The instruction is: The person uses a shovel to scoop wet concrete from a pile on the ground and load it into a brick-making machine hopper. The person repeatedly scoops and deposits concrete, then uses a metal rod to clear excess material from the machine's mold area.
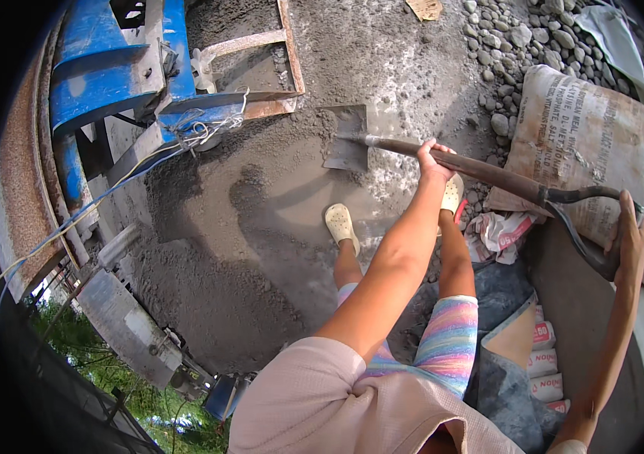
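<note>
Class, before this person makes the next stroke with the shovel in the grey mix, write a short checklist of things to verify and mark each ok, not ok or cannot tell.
1. Left hand wrapped round the shovel shaft: ok.
2. Right hand gripping the D-handle: ok.
3. Shovel blade resting on the wet grey mix: ok.
4. Feet clear of the blade: ok; the left shoe stands apart, below it.
5. Footwear protective: not ok, light open clogs.
6. Blue mixer machine running or stopped: cannot tell.
</note>
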Motion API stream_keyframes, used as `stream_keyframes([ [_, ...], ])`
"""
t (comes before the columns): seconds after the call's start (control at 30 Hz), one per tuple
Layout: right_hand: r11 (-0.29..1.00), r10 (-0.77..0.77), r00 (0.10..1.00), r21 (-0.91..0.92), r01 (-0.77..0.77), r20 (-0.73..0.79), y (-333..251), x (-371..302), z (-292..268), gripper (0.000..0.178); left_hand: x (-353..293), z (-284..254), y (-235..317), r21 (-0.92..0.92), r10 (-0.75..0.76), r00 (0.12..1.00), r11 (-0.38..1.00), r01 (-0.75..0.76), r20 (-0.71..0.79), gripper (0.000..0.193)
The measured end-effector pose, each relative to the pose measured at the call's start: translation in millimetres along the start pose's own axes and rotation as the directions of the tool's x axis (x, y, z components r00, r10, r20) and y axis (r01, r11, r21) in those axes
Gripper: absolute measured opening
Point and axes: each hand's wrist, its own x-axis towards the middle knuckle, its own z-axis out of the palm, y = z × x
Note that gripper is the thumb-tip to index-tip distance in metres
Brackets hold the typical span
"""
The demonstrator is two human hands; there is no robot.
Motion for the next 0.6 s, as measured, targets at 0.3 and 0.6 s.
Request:
stream_keyframes([
  [0.3,0.936,-0.172,0.967,0.338,0.1,0.188,-22,-203,216,0.033,-45,-109,303,0.217,0.255,0.961,0.949,-0.228,-0.106,0.026],
  [0.6,0.933,-0.239,0.933,0.329,0.144,0.268,24,-400,198,0.032,-195,-178,385,0.135,0.11,0.99,0.983,-0.121,0.088,0.024],
])
